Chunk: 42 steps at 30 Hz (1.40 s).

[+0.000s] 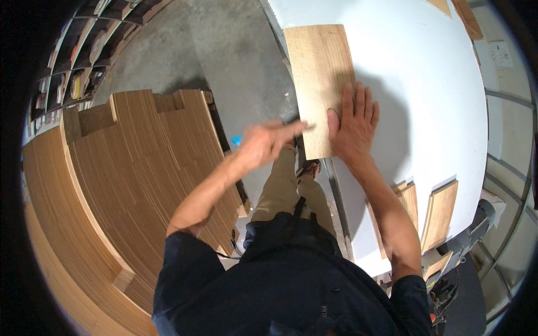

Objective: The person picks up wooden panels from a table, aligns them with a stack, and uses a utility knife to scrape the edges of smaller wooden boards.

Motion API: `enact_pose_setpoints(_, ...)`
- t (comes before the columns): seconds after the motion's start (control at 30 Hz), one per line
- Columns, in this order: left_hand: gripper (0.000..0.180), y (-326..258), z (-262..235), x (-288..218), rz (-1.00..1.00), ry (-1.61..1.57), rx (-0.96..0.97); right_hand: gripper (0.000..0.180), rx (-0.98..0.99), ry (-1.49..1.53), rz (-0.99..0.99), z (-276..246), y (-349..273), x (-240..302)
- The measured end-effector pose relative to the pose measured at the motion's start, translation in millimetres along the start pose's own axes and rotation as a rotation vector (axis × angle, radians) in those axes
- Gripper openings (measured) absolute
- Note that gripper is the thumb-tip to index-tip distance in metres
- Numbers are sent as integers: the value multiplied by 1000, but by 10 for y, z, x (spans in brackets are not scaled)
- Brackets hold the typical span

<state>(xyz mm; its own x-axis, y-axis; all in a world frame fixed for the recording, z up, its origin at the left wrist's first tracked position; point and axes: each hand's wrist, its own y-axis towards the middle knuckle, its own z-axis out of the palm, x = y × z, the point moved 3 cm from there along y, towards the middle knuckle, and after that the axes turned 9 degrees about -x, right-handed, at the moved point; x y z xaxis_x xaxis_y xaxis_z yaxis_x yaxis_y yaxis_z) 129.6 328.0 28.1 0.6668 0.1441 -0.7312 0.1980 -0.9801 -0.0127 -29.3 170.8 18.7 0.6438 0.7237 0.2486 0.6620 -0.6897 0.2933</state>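
Observation:
A light oak-coloured wooden plank (pixel 320 67) lies lengthwise along the left edge of the white tabletop (pixel 414 61), its near end overhanging that edge. Flat over the plank's right edge rests my right hand (pixel 354 126), fingers stretched out and thumb on the wood. My left hand (pixel 264 145) is at the plank's left edge, blurred by motion. Its index finger reaches onto the wood while the other fingers curl in; what they hold, if anything, is hidden. A small blue thing (pixel 236 140) shows beside that hand; I cannot tell whether the two are connected.
Large stacks of brown boards (pixel 123 162) fill the left side. Short wooden pieces (pixel 440 215) lie on the table at the near right, beside a dark machine (pixel 479 221). A shelf rack (pixel 70 61) stands far left beyond the concrete floor (pixel 224 50).

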Motion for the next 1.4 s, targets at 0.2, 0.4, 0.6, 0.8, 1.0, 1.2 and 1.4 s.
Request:
enact_pose_setpoints(0.2, 46, 1524, -801, 948, 64, 307, -494, 66, 34, -1, -18, -20, 1, 20)
enact_pose_setpoints(0.4, 40, 1721, -856, 1000, -123, 58, -455, 65, 36, -2, -10, -23, -5, -5)
enact_pose_setpoints(0.6, 46, 1360, -539, 849, 113, -68, -458, 64, 51, -17, 10, -5, 4, 2)
enact_pose_setpoints(0.8, 50, 135, 135, 128, 280, -170, -185, 64, 16, -44, 18, 24, -4, -17)
enact_pose_setpoints(1.0, 64, -1077, 620, -280, 88, -382, 237, 66, 3, -28, 26, 40, -59, -11)
enact_pose_setpoints(1.2, 47, 636, -569, 397, -165, -48, -545, 121, 27, 101, 214, 161, -117, 196)
enact_pose_setpoints(1.4, 52, 2224, -761, 610, 202, 344, -572, 108, 128, 94, 367, -305, 181, 337)
